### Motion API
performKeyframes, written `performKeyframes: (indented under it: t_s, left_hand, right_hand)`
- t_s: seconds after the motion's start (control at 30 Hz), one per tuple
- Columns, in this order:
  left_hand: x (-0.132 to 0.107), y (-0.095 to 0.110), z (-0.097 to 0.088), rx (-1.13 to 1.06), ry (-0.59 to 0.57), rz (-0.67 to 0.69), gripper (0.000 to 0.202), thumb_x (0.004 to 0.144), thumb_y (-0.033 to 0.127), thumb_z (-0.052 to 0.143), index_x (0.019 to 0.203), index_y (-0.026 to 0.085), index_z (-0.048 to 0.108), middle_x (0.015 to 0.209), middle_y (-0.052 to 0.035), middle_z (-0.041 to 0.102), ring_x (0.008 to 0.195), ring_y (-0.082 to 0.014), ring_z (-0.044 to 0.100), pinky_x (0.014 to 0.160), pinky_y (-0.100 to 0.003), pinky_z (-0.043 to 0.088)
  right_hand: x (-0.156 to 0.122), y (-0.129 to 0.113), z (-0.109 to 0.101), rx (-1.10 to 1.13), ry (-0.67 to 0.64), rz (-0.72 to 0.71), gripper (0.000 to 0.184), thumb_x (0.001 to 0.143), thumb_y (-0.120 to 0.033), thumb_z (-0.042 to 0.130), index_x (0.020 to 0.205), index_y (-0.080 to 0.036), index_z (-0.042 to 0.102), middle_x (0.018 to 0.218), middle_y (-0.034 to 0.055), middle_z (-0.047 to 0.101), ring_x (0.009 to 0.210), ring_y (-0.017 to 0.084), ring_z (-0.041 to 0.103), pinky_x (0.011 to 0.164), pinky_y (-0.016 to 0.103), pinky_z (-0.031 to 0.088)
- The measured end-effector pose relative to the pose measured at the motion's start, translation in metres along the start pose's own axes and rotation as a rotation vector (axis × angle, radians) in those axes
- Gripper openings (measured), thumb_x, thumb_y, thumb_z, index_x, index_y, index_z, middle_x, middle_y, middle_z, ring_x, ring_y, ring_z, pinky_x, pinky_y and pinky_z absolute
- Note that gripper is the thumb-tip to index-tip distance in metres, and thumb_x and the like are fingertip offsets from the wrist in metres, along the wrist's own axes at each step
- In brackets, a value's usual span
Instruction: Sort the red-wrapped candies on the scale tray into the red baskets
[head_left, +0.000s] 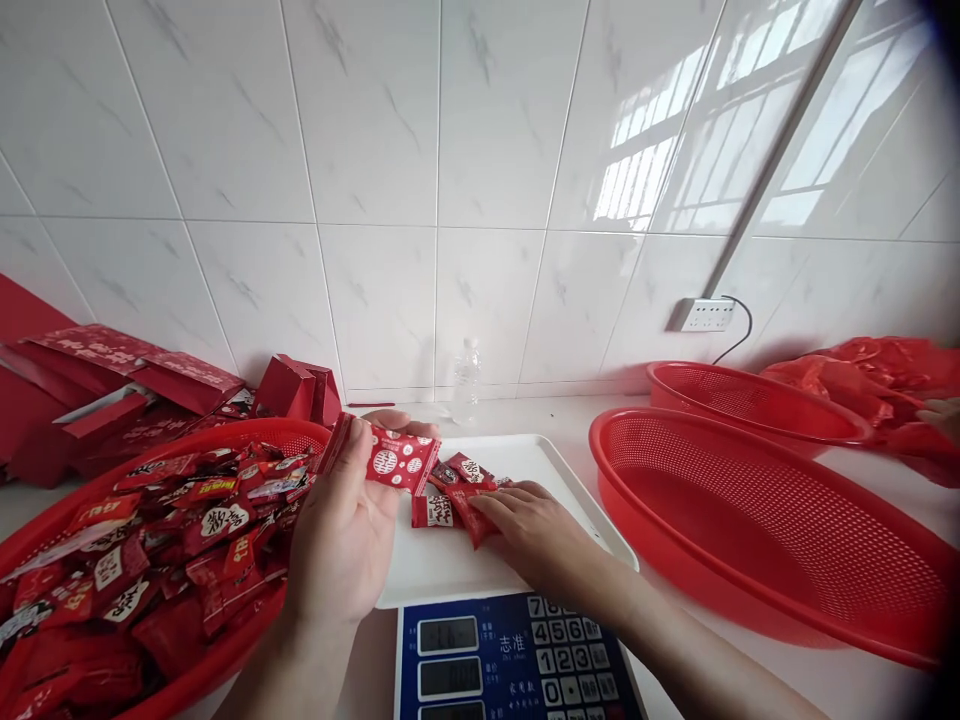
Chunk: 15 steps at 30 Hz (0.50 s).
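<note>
Between the thumb and fingers of my left hand (349, 530) is a red snack packet (394, 460) with round white printed characters, raised at the left side of the white tray (442, 575). My right hand (536, 525) reaches over the tray with its fingers closed on a plain red packet (474, 512); the fingertips are partly hidden. Beside and behind that packet lie several other small red packets (433, 511) with black and white print. The tray sits on a blue electronic scale (517, 660) with dark displays and number keys.
At left stands a red basket (296, 432) heaped with red packets, with red cartons (296, 388) behind. Two red baskets (720, 520) are at right, near red plastic bags (862, 375) and another person's hand (941, 412). A clear bottle (469, 380) and a power strip (703, 314) are at the wall.
</note>
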<state>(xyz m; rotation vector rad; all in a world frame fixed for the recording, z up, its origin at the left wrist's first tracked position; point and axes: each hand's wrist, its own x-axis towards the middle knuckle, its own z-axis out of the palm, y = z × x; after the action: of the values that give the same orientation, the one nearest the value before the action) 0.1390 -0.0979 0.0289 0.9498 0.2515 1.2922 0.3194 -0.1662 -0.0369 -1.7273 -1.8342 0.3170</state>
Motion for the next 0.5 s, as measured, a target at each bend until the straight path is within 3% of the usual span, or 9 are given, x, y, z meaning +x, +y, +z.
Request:
performKeyframes:
  t_s: [0.1,0.2,0.27,0.37,0.43,0.5]
  left_hand:
    - [0.000,-0.004,-0.006,0.190,-0.102,0.014,0.027,0.091,0.044,0.061,0.086,0.020,0.072,0.087,-0.0039,0.071,0.087,-0.0191,0.067,0.079,-0.029,0.056]
    - [0.002,-0.009,-0.011,0.581,-0.160,0.111,0.027,0.092,0.043,0.061,0.081,0.020,0.068,0.079,-0.0030,0.067,0.079,-0.0181,0.064,0.074,-0.026,0.051]
    - [0.003,-0.014,-0.011,0.790,-0.201,0.120,0.022,0.090,0.043,0.063,0.089,0.021,0.068,0.077,-0.0016,0.068,0.075,-0.0178,0.062,0.072,-0.026,0.050]
    - [0.002,-0.020,-0.008,0.791,-0.385,-0.024,0.028,0.088,0.042,0.065,0.107,0.021,0.068,0.085,-0.0030,0.071,0.076,-0.0185,0.064,0.072,-0.028,0.050]
    - [0.001,-0.022,-0.005,0.698,-0.499,-0.118,0.025,0.091,0.041,0.062,0.101,0.018,0.068,0.085,-0.0044,0.070,0.076,-0.0181,0.063,0.072,-0.029,0.050]
    - [-0.001,-0.023,-0.004,0.646,-0.519,-0.150,0.025,0.093,0.040,0.059,0.090,0.016,0.068,0.082,-0.0044,0.068,0.075,-0.0171,0.061,0.071,-0.028,0.050]
  right_hand:
    - [0.000,0.006,-0.009,0.146,0.128,0.065,0.021,0.092,-0.029,0.051,0.101,-0.019,0.068,0.088,0.0101,0.073,0.085,0.028,0.067,0.086,0.050,0.046]
    - [-0.001,0.008,-0.020,0.385,0.234,0.125,0.038,0.099,-0.047,0.037,0.103,-0.018,0.062,0.086,0.0093,0.070,0.076,0.023,0.065,0.070,0.039,0.050]
    - [-0.002,0.005,-0.023,0.559,0.249,0.132,0.044,0.098,-0.053,0.034,0.100,-0.018,0.059,0.085,0.0091,0.068,0.073,0.021,0.065,0.066,0.035,0.052]
    - [-0.008,-0.006,-0.022,0.748,0.216,0.121,0.049,0.094,-0.061,0.039,0.098,-0.018,0.062,0.089,0.0097,0.067,0.071,0.019,0.065,0.066,0.035,0.054]
    - [-0.013,-0.015,-0.020,0.885,0.141,0.093,0.053,0.092,-0.066,0.042,0.101,-0.019,0.064,0.093,0.0100,0.068,0.074,0.019,0.066,0.070,0.036,0.055]
    - [-0.017,-0.022,-0.019,0.979,0.068,0.052,0.051,0.088,-0.066,0.054,0.105,-0.020,0.066,0.093,0.0086,0.069,0.079,0.019,0.065,0.075,0.035,0.054]
